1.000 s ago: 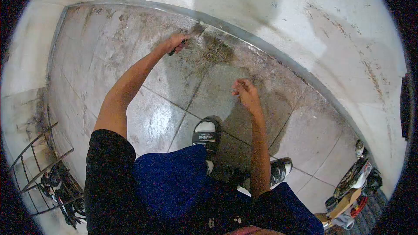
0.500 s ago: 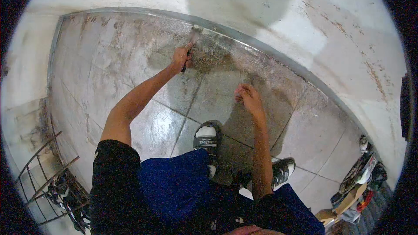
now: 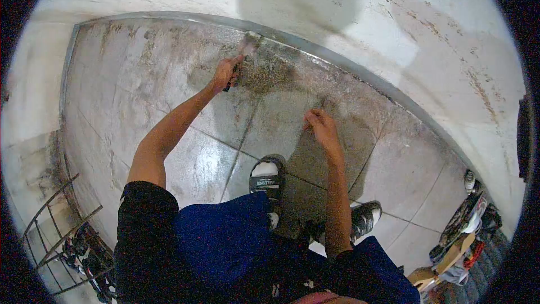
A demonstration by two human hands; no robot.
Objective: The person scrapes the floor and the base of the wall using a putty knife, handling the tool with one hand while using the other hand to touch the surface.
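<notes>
My left hand (image 3: 226,71) is wrapped round the dark handle of a scraper-like tool (image 3: 251,41). The tool's pale, blurred blade end lies by the foot of the wall, at the edge of the tiled floor (image 3: 270,115). A dark, grainy stain (image 3: 267,76) spreads over the floor just right of the tool. My right hand (image 3: 322,124) hangs over the tiles, lower and to the right, with its fingers curled together; whether anything small is between them is hidden.
A grey strip (image 3: 292,39) runs along the foot of the stained white wall (image 3: 394,22). Two sandalled feet (image 3: 267,177) stand below. A metal rack (image 3: 53,236) with shoes is at lower left, and a pile of assorted items (image 3: 458,247) at lower right.
My left hand has shifted slightly left with the tool, whose handle is now tilted more. My right hand has hardly moved.
</notes>
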